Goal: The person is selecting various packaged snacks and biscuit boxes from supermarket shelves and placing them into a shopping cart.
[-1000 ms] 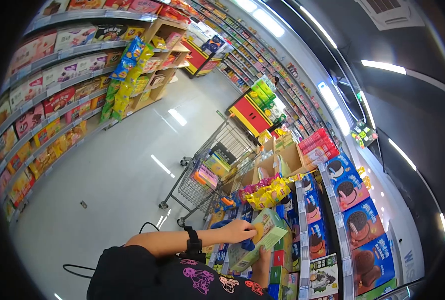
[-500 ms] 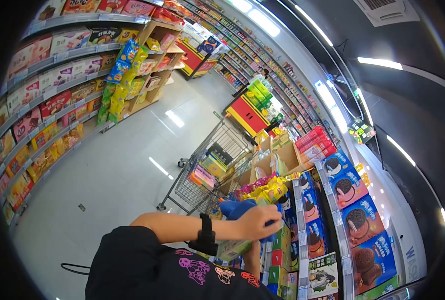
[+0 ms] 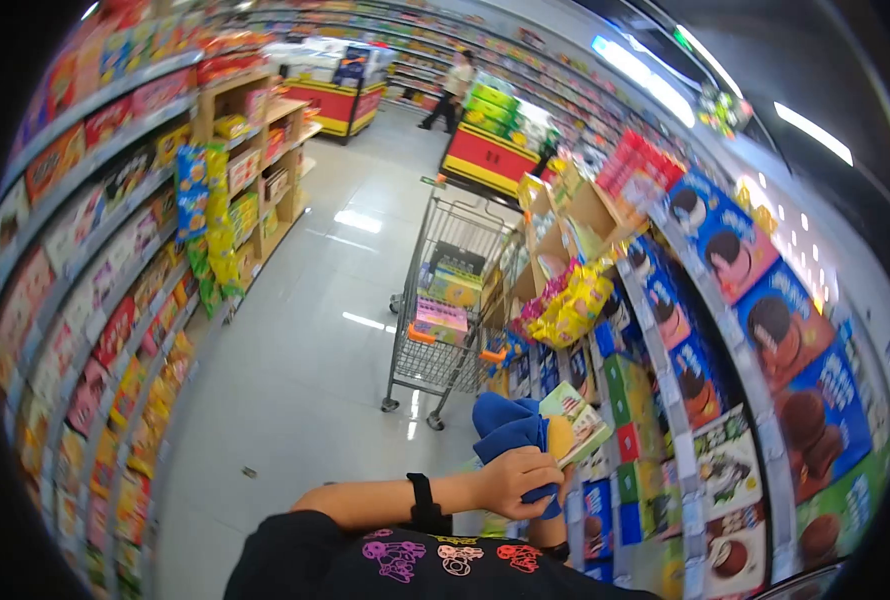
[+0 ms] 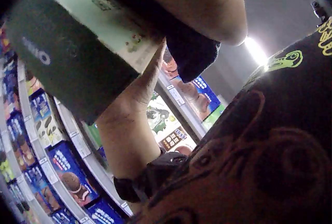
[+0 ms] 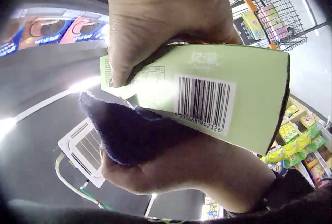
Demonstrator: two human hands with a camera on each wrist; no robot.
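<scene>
A blue cloth with a yellow patch is bunched in my left hand, whose fingers curl round it. Beside it, my right hand grips a pale green carton by its edge. In the right wrist view, a barcode shows on the carton's narrow side, and the dark blue cloth overlaps its lower edge. From the left wrist view, a darker green face of the carton fills the upper left, with my right thumb along its edge.
A wire shopping cart holding several boxes stands in the aisle ahead. Biscuit shelves run close along my right; stocked shelves line the left. Farther off, a person passes red and yellow display stands.
The head view has swung, so the aisle looks more upright. My left hand moved with the cloth across the carton, then back; the carton's printed end shows again past the cloth.
</scene>
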